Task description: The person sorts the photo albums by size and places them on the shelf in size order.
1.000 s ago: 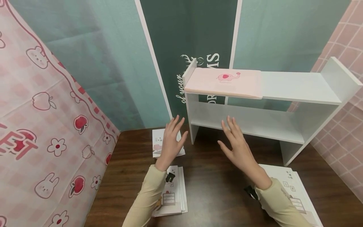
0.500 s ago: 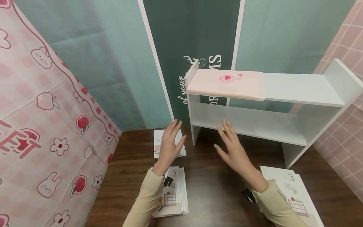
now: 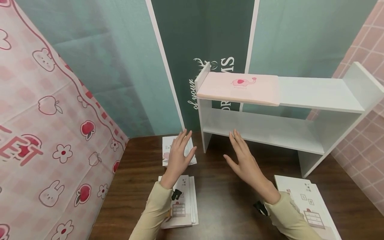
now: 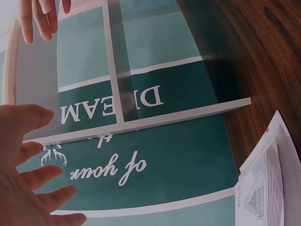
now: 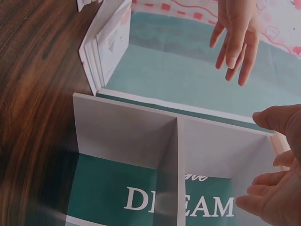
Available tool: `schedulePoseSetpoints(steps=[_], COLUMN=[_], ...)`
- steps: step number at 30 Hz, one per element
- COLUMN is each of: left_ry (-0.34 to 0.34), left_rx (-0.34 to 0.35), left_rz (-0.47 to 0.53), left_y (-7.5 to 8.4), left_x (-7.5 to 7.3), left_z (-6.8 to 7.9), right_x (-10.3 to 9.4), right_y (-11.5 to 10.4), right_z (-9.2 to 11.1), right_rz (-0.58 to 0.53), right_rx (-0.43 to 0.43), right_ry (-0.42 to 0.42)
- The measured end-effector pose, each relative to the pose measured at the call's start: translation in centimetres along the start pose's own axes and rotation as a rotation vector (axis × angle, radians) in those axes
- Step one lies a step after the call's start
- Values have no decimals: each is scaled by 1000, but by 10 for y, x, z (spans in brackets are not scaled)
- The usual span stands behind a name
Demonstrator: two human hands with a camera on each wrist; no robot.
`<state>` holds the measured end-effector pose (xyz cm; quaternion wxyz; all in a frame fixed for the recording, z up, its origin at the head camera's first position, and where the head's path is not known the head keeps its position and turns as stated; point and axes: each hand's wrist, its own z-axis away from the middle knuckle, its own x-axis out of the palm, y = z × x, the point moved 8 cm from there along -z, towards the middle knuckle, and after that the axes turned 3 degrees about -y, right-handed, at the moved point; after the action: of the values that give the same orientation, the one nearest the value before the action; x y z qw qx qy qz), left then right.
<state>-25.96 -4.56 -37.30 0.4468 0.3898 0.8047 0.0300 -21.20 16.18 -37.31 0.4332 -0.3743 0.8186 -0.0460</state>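
In the head view my left hand (image 3: 177, 158) hovers above the tabletop, fingers extended and thumb apart, holding nothing. It partly covers a small white printed card or book (image 3: 166, 151). My right hand (image 3: 247, 165) hangs in front of the white shelf unit (image 3: 318, 95), also with fingers extended and nothing in it. A flat pink piece with an elephant print (image 3: 255, 91) lies over the left part of the shelf's top board. Both wrist views show bare hands, the left hand (image 4: 23, 179) and the right hand (image 5: 277, 174), near the shelf frame.
A stack of white printed books (image 3: 184, 213) lies below my left wrist. Another white stack (image 3: 295, 186) lies at the right, partly under my right sleeve. Dark wooden tabletop (image 3: 222, 206) runs beneath. A pink patterned cloth (image 3: 72, 133) hangs at the left, green cloth (image 3: 120, 66) behind.
Both hands have dropped slightly toward the person, and the right hand has shifted a little left. The head view has moved slightly. The shelf, pink piece and stacks stay in place.
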Motion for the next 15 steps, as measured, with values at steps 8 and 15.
schedulePoseSetpoints(steps=[8,15], left_ry=[-17,-13], left_rx=[-22,-17], left_rz=[-14,-7], left_y=[-3,-6], left_x=[2,2], left_z=[3,7], right_x=[2,6], right_y=[-2,-4], right_z=[-1,0], right_rz=[-1,-12], right_rx=[-19,-24], right_ry=[9,6])
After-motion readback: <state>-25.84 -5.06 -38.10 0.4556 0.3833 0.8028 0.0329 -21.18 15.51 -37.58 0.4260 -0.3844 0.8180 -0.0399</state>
